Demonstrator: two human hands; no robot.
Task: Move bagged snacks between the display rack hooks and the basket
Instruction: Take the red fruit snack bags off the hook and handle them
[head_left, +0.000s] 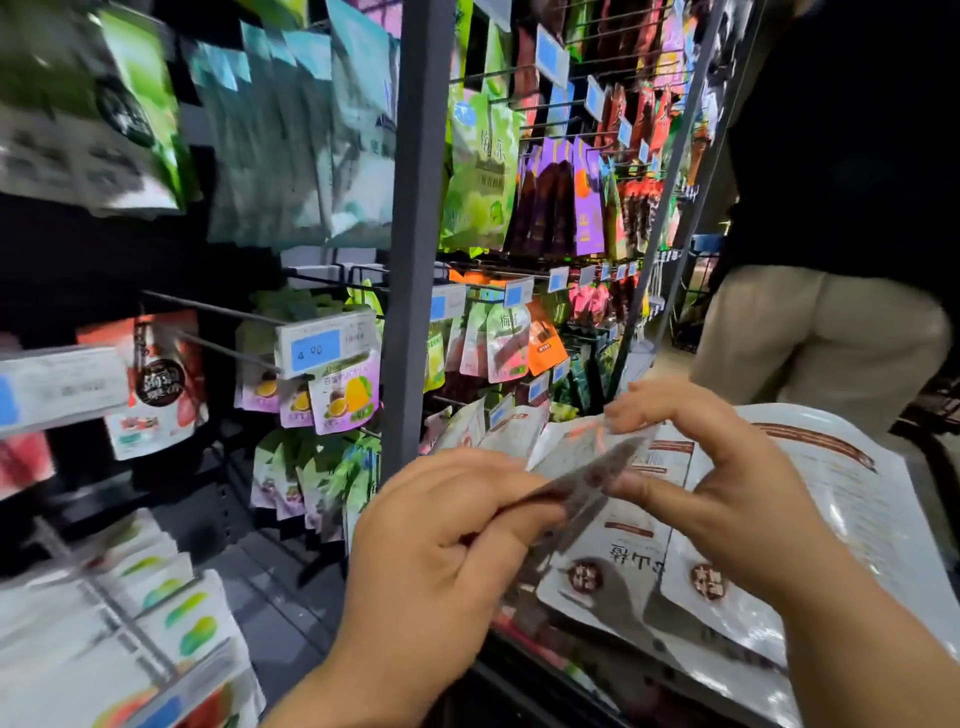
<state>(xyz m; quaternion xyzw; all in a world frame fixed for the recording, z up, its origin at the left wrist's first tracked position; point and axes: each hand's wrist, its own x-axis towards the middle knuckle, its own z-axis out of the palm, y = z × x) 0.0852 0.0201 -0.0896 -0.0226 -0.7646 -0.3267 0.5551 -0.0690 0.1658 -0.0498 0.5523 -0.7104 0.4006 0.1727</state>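
Bagged snack (587, 478) being held edge-on before the display rack (415, 208), above stacked white bags (623, 556); left grip (447, 551) pinching its near end, right grip (727, 493) apparently pinching its far end, likely squaring it for a hook (218, 312)

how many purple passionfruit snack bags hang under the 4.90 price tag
3: front passionfruit bag below the price tag, middle bag to its left, last bag farthest left. Others may hang hidden behind.
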